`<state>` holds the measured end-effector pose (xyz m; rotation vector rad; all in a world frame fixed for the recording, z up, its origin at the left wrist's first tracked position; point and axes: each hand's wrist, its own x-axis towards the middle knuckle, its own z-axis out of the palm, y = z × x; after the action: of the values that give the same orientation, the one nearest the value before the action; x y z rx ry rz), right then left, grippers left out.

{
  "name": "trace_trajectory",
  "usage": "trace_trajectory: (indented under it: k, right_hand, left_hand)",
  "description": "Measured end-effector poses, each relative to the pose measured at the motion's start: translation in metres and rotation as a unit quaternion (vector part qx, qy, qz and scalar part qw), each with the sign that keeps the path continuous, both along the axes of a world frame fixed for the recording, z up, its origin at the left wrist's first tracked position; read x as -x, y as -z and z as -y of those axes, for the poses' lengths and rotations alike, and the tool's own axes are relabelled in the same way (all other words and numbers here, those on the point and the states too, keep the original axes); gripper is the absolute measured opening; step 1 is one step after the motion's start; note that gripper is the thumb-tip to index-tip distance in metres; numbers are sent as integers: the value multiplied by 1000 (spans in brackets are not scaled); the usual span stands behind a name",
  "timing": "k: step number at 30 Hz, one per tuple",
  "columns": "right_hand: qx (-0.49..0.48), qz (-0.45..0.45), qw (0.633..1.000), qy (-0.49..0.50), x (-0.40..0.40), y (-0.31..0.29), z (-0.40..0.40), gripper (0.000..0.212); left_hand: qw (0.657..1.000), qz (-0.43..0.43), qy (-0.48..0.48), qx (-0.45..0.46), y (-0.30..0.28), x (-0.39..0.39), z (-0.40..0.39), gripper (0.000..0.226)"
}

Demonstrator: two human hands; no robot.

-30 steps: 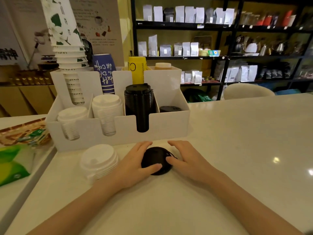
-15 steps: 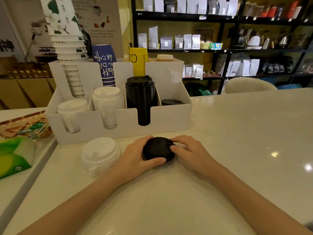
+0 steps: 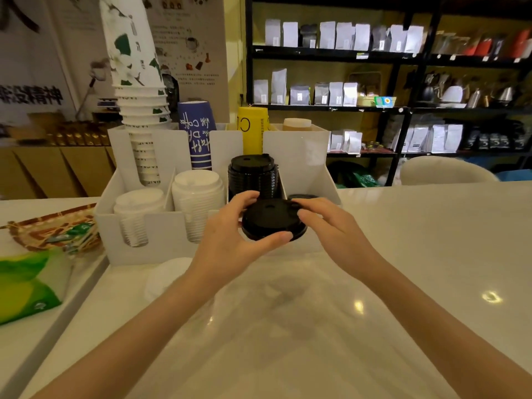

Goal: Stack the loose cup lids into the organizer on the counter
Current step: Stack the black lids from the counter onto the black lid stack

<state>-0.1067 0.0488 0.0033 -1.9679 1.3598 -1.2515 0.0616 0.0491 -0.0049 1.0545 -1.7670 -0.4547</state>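
Observation:
A small stack of black lids (image 3: 270, 220) is off the counter, held in front of the white organizer (image 3: 161, 223). My left hand (image 3: 230, 240) grips its left and front edge with thumb underneath. My right hand (image 3: 331, 226) touches its right rim with the fingertips. Behind it the organizer holds a tall black lid stack (image 3: 253, 177), a short black lid pile (image 3: 302, 196) in the rightmost slot, and two white lid stacks (image 3: 198, 197) (image 3: 138, 208). A loose pile of white lids (image 3: 167, 277) lies on the counter, left of my left forearm.
Paper cup stacks (image 3: 138, 110) and blue (image 3: 197, 136) and yellow (image 3: 253, 131) cups fill the organizer's back row. A woven tray (image 3: 54, 228) and a green packet (image 3: 26, 286) lie at the left. Shelves of bags stand behind the counter.
Both hands have lifted the black lids off the counter and carried them up toward the organizer. The view has tilted slightly.

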Motion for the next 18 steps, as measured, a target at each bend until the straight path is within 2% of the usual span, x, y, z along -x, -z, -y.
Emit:
trace_trajectory:
  k: [4,8,11,18]
  right_hand:
    - [38,44,998,-10,-7,-25,19,30]
    - [55,95,993,-32,-17,-44,38,41]
    - [62,143,987,-39,-24,-54,53,29]
    - [78,182,980,-18,-37,-54,89,31]
  left_hand:
    - [998,-25,-35,47,-30,-1,10,83]
    - [993,-59,-61,86,-48,-4,21,82]
    - [990,-76,-74,91,-57,-6,34,78]
    - [987,-70,-109,96,-58,-4,76,77]
